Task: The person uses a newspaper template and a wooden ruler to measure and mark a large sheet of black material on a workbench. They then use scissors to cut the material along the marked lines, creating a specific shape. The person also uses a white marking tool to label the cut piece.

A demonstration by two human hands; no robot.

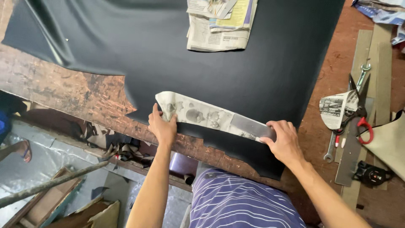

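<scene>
A long curved strip of newspaper (206, 115) lies on a big black sheet of leather-like material (177, 63) spread over a worn wooden table (76, 90). My left hand (162, 125) presses down the strip's left end, fingers flat on the paper. At the strip's right end my right hand (283, 141) rests, fingers spread on it near the black sheet's lower edge. Both hands hold the paper flat against the sheet; neither lifts it.
Folded newspapers (221, 25) lie at the top of the sheet. To the right are red-handled scissors (358, 112) on a cut paper piece (335, 110), a wrench (346, 116), grey strips and a small black tool (371, 174). Scraps lie on the floor below left.
</scene>
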